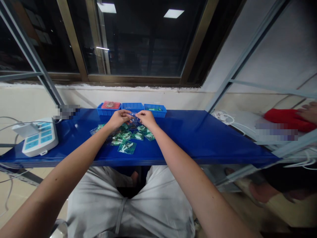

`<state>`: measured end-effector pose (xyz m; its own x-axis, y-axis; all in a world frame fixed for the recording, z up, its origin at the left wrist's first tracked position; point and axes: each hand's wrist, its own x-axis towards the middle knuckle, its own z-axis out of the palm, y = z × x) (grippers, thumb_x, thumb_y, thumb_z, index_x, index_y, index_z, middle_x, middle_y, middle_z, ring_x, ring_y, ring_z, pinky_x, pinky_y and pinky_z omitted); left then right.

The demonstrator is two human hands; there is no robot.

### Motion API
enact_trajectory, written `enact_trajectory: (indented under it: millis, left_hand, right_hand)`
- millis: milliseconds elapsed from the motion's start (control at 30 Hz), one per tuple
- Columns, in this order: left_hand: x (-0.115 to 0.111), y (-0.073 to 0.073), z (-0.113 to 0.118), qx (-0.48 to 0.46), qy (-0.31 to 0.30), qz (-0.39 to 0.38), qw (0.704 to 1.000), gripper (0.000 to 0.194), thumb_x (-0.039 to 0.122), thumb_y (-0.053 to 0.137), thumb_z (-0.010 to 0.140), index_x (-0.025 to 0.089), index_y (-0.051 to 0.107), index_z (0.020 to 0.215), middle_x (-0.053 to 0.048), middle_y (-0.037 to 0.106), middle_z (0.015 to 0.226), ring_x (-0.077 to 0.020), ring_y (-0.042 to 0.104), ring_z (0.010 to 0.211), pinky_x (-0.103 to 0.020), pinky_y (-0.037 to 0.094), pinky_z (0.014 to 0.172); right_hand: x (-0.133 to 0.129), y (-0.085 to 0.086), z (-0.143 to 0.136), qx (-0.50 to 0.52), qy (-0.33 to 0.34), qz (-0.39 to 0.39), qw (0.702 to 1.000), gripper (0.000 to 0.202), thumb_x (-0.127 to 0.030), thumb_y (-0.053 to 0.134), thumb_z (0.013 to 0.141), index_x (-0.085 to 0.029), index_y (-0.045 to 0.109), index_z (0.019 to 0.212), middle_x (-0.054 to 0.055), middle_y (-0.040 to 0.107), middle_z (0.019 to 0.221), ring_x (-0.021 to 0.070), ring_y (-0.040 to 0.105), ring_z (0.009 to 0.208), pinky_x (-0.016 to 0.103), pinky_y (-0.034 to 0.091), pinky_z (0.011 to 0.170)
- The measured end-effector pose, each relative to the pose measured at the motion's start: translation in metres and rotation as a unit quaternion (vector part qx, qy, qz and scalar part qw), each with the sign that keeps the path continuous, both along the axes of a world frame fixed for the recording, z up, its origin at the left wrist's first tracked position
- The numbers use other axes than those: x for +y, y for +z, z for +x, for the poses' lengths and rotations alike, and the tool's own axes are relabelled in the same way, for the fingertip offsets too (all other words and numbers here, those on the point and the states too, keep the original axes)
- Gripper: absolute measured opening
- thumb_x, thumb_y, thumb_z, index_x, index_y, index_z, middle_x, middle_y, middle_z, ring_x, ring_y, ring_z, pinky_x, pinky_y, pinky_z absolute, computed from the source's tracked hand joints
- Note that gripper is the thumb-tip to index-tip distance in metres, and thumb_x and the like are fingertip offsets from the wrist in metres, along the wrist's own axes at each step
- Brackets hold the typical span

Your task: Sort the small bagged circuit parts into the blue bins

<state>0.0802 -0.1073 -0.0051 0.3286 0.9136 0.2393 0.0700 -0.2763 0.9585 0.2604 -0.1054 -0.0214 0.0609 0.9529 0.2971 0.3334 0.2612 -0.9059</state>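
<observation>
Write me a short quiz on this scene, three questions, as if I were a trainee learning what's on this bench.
1. What do the left hand and right hand hold between them?
A) a red cloth
B) a piece of clear plastic
C) a screwdriver

2. True or false: the power strip lies on the person's left of the green packets.

3. Fill in the blank: along the far edge of the blue table stand ____ blue bins.

Key: 1. B; 2. true; 3. three
</observation>
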Motion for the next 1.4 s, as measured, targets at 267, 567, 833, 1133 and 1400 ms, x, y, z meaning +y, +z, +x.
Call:
enact_trajectory:
  millis: [267, 567, 833, 1133, 1400]
  left_hand:
    - [0.010, -0.006, -0.003, -0.021, 0.022, 0.002, 1.000, 0.042, 0.008, 0.074, 0.066, 0.014, 0.061, 0.105, -0.002, 0.069, 0.076, -0.0140, 0.066, 0.071, -0.029, 0.052, 0.071]
    - [0.012, -0.002, -0.005, -0.021, 0.086, 0.069, 0.994, 0.032, 0.018, 0.077, 0.067, 0.013, 0.063, 0.095, -0.004, 0.071, 0.076, -0.0188, 0.069, 0.080, -0.034, 0.053, 0.083]
    - [0.011, -0.003, -0.004, 0.045, 0.089, 0.118, 0.988, 0.026, 0.024, 0.076, 0.069, 0.012, 0.069, 0.091, -0.006, 0.073, 0.077, -0.0203, 0.069, 0.079, -0.033, 0.053, 0.080]
    - [-0.001, 0.003, -0.003, 0.095, 0.067, 0.108, 0.987, 0.026, 0.039, 0.068, 0.078, 0.014, 0.070, 0.083, -0.002, 0.064, 0.057, -0.0141, 0.059, 0.049, -0.024, 0.042, 0.047]
    - [0.004, -0.002, -0.001, 0.026, 0.038, 0.079, 0.996, 0.012, 0.021, 0.073, 0.071, 0.013, 0.068, 0.078, -0.004, 0.070, 0.066, -0.0167, 0.068, 0.063, -0.030, 0.055, 0.065]
  right_hand:
    - [-0.001, 0.003, -0.003, 0.077, 0.041, -0.077, 0.993, 0.015, -0.013, 0.056, 0.077, -0.017, 0.059, 0.063, 0.000, 0.064, 0.057, 0.0124, 0.062, 0.049, 0.019, 0.041, 0.042]
    - [-0.001, -0.003, -0.002, -0.062, 0.014, 0.090, 0.994, 0.011, -0.025, 0.064, 0.075, -0.017, 0.070, 0.072, 0.000, 0.067, 0.067, 0.0145, 0.060, 0.066, 0.024, 0.043, 0.062]
    - [-0.003, 0.000, -0.004, 0.003, 0.047, 0.029, 0.998, 0.007, -0.019, 0.063, 0.077, -0.016, 0.068, 0.072, -0.004, 0.058, 0.052, 0.0102, 0.052, 0.046, 0.021, 0.039, 0.048]
    - [-0.008, 0.010, -0.006, 0.160, 0.087, -0.072, 0.981, 0.010, -0.015, 0.057, 0.085, -0.016, 0.063, 0.076, 0.005, 0.072, 0.075, 0.0165, 0.071, 0.060, 0.019, 0.046, 0.040]
    - [-0.002, 0.003, -0.006, 0.147, 0.097, -0.011, 0.984, 0.009, -0.010, 0.068, 0.073, -0.017, 0.063, 0.074, 0.000, 0.066, 0.065, 0.0161, 0.068, 0.061, 0.020, 0.049, 0.045]
